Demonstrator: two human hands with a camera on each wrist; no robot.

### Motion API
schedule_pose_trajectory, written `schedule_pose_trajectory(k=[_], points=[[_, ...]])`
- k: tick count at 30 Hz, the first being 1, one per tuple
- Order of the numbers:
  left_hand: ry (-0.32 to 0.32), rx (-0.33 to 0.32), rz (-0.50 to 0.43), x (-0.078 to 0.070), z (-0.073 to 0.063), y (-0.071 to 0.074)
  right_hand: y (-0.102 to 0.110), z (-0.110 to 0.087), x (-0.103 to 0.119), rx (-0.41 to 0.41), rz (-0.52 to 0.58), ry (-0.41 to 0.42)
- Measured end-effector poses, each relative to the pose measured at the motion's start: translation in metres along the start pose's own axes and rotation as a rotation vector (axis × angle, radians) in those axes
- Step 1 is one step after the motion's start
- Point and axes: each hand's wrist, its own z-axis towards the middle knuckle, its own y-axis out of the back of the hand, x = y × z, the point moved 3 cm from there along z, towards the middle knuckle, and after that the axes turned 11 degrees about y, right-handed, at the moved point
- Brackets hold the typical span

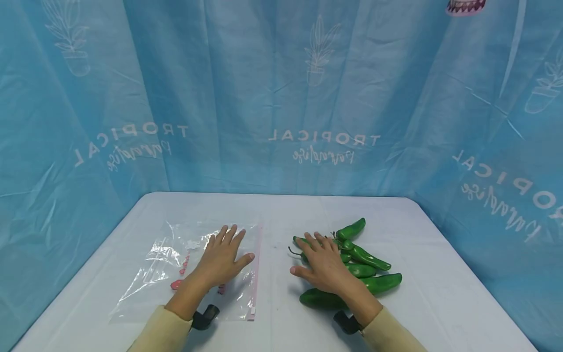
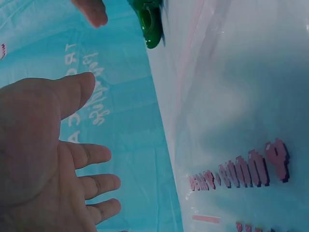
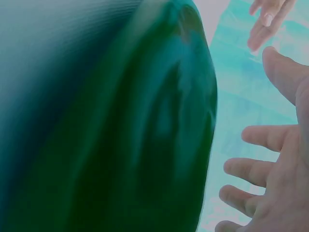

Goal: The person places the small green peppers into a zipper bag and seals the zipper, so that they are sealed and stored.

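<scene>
Over a clear plastic zip bag [image 1: 149, 274] with pink lettering, my left hand [image 1: 221, 259] is spread with its fingers straight. The bag lies flat, its pink zip edge facing the middle of the table. My right hand [image 1: 324, 266] hovers palm down over a pile of green peppers [image 1: 369, 259], fingers spread and holding nothing; it hides part of the pile. Close to the right wrist camera, one large pepper [image 3: 145, 135] fills much of the view. In the left wrist view, the lettering [image 2: 251, 166] on the bag stands out beside the left palm.
The white table [image 1: 281, 210] has rounded far corners. Blue curtains [image 1: 246, 98] printed with plants and mirrored words enclose it at the back and both sides. A small dark device [image 1: 205, 317] is strapped at the left wrist, another [image 1: 347, 322] at the right.
</scene>
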Motion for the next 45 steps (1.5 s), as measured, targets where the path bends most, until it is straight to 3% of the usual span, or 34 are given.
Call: schedule_pose_trajectory(k=[14,28,45], points=[[0.028,0.053,-0.021,-0.003,0.007,-0.009,-0.006,0.007,0.004,0.035,0.016,0.040],[0.002,0.077,-0.043,-0.002,0.013,-0.023,-0.014,0.012,0.008,0.067,0.067,0.075],[0.020,0.099,-0.039,-0.005,0.013,-0.040,-0.026,0.022,0.014,0.134,0.028,0.090]])
